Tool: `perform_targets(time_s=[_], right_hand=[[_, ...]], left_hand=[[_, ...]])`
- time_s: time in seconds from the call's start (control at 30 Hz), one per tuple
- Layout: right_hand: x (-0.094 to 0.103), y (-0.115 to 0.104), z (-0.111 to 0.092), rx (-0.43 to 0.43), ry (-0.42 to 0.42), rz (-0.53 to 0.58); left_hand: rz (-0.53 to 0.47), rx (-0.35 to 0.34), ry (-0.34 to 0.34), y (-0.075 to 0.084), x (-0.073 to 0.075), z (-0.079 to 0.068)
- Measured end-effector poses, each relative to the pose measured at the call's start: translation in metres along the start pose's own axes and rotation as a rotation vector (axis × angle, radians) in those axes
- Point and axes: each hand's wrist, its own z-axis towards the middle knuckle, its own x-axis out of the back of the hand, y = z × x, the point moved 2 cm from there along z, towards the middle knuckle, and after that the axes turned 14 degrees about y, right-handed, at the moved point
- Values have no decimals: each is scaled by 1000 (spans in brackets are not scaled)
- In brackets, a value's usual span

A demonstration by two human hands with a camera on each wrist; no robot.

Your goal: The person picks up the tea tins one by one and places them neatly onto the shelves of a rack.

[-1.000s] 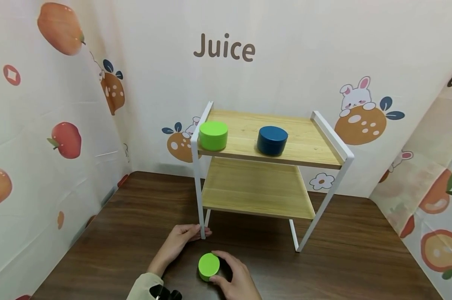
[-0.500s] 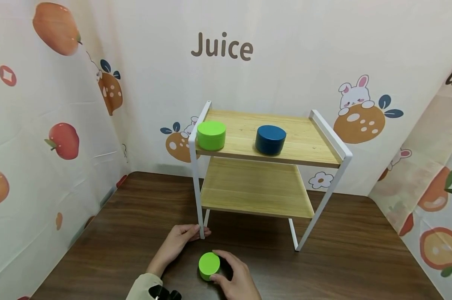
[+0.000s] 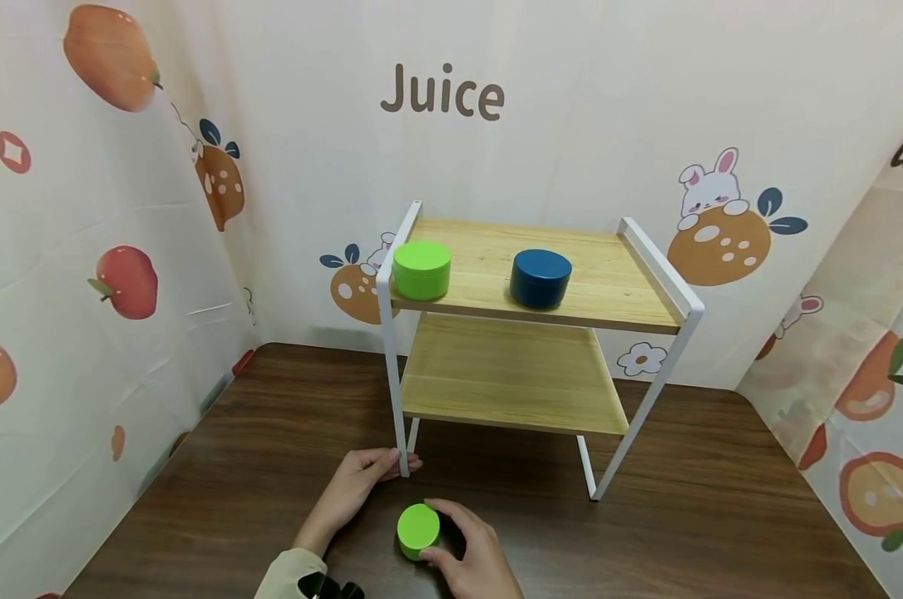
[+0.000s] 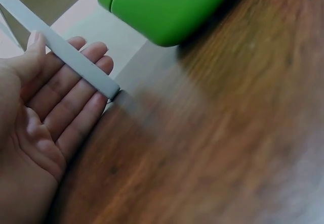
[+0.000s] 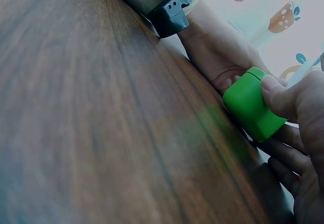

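My left hand (image 3: 352,484) is at the foot of the shelf's front left leg (image 4: 76,57), thumb on one side and fingers stretched behind it. A small green round tin (image 3: 417,531) stands on the table in front of the shelf. My right hand (image 3: 476,553) grips this tin, thumb on the near side and a finger on the far side; the right wrist view shows the thumb (image 5: 276,95) against its wall. On the top board of the two-tier shelf (image 3: 489,241) sit a larger green tin (image 3: 421,270) at the left end and a dark blue tin (image 3: 540,279) near the middle.
The shelf's lower board (image 3: 511,374) lies beneath the top one. Its front right leg (image 3: 646,416) slants down to the dark wooden table (image 3: 721,516). Printed curtains (image 3: 302,166) enclose the back and both sides. A black device (image 5: 172,14) is strapped to the left wrist.
The head view has shifted slightly, so the shelf appears a little further left. Both hands and the tins keep their places.
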Motion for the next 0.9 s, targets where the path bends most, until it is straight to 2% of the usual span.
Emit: perform_targets(time_s=[0.53,0.9], right_hand=[[-1,0,1,-6,0,-1],[0,-1,1,-1,7,3]], left_hand=[[43,-23,67,0,-3,-5],[45,-36,56,1,-3,-4]])
